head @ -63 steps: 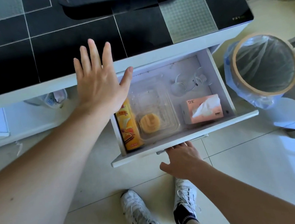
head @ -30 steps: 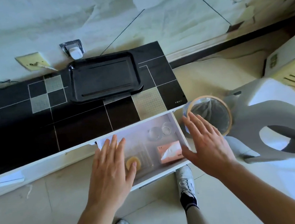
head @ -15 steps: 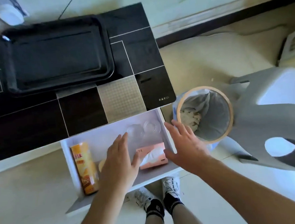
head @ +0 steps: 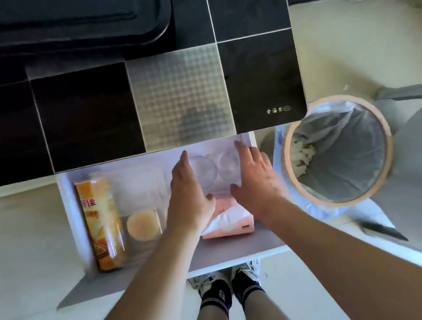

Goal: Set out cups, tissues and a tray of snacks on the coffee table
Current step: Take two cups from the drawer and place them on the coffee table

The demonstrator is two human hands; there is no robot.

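Under the dark coffee table (head: 89, 115), a drawer (head: 241, 253) sits pulled out.
Two glass cups (head: 215, 168) sit between the left hand (head: 186, 199) and right hand (head: 255, 181), both with flat fingers holding nothing.

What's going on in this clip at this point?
A person stands at a coffee table with its drawer pulled open. The left hand and right hand reach in, fingers straight, on either side of two clear glass cups at the back; neither grips one yet. The pink tissue pack, an orange snack can and a clear box holding a round pastry lie in the drawer. The black tray sits on the tabletop.
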